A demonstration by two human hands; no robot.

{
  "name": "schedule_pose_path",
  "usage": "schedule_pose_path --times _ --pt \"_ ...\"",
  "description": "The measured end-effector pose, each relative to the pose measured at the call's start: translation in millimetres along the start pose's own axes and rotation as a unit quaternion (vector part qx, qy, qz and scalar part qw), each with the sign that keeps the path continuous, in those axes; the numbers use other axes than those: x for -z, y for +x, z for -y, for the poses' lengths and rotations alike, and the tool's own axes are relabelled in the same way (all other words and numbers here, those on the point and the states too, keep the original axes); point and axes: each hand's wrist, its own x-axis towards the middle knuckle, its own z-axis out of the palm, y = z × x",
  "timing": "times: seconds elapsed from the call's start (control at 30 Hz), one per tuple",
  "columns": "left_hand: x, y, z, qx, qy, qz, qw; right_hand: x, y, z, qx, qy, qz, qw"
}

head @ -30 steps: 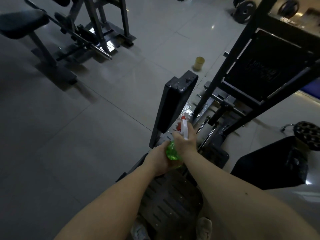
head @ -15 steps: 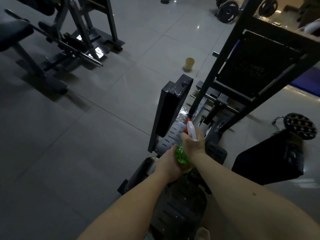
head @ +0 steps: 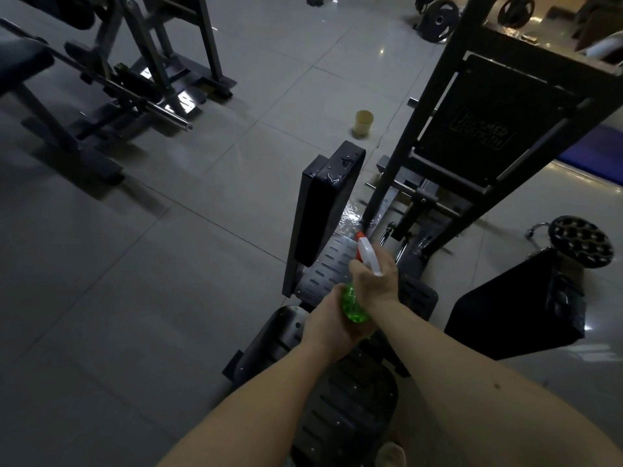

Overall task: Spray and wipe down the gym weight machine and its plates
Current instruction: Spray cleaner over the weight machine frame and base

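Fingers [head: 356, 267] of both the right hand [head: 376, 279] and left hand [head: 332, 328] were curled round the spray bottle [head: 354, 308], centre frame. The pad [head: 323, 210] was seen wet (wiping judged outstanding).

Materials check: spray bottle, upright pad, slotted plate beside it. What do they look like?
The spray bottle looks like translucent green plastic, since light glows through the body. Its head is opaque white with an orange nozzle tip. The upright pad is black, probably vinyl-covered padding: smooth skin, wet droplets shining on top. The slotted plate is likely metal, bare or silver-painted, going by the pale grey sheen and punched slots.
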Motion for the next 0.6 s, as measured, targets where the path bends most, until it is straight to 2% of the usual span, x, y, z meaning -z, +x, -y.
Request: schedule_pose_path --times 0.2,0.4,0.6 --pt "2 2 -2 -0.008 -0.019 -0.026 0.999 0 6 -12 -0.008 -0.006 0.039 0.999" --pt "1 3 -9 -0.031 -0.019 -0.027 0.999 3 10 -9 0.004 -0.027 0.007 1.000" --pt "-5 0 -1 -0.001 -0.037 -0.005 0.999 -9 21 -41 -0.007 -0.015 0.059 0.998"
